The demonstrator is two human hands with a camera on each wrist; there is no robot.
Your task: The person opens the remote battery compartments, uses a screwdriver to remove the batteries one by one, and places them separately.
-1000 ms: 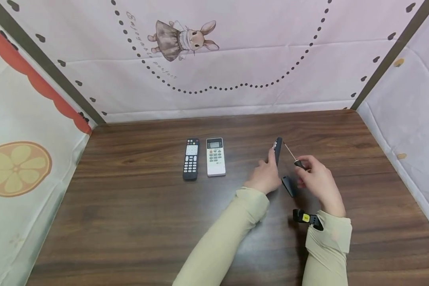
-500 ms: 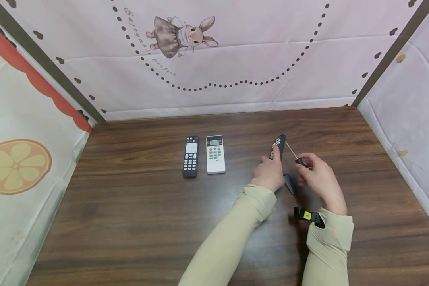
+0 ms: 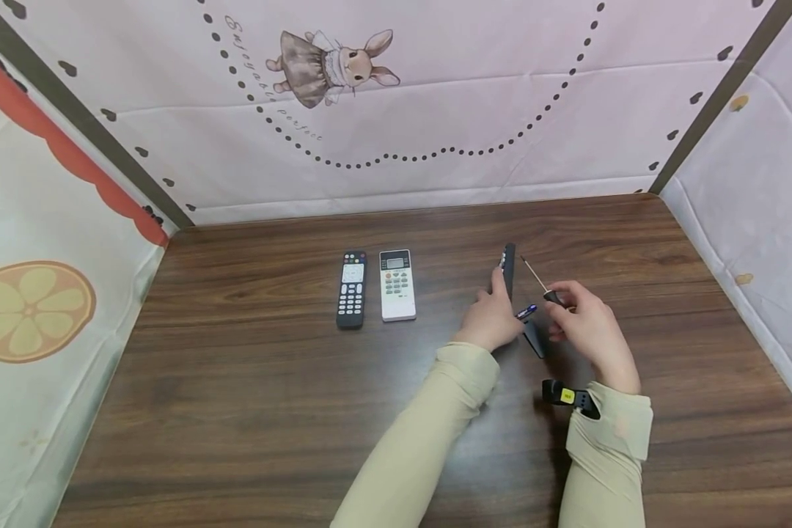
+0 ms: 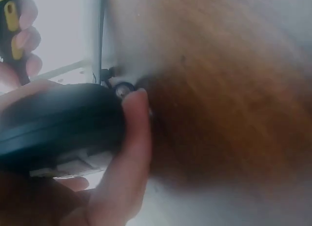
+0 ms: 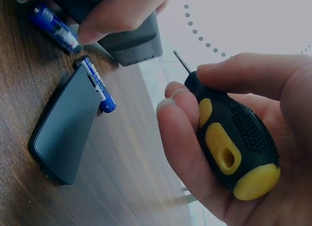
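Note:
My left hand (image 3: 491, 317) grips a black remote control (image 3: 509, 268), tilted onto its side with its buttons facing left. In my right hand (image 3: 587, 323) is a screwdriver with a black and yellow handle (image 5: 239, 138); its thin shaft points toward the remote without touching it. Below the remote, a black battery cover (image 5: 66, 123) lies on the table, leaning against a blue battery (image 5: 109, 104). Another blue battery (image 5: 53, 27) is close to the left fingers. The left wrist view is blurred, and the remote's battery compartment is hidden.
Left of the hands lie a dark remote (image 3: 351, 290) and a white air-conditioner remote (image 3: 397, 286), side by side. Printed curtains (image 3: 475, 110) stand behind the wooden table (image 3: 251, 411) and at its sides. A black strap (image 3: 567, 397) sits at the right wrist.
The left hand has turned the remote face-up and then back onto its side. A blue battery now shows beside the cover in the head view. The right hand has barely moved.

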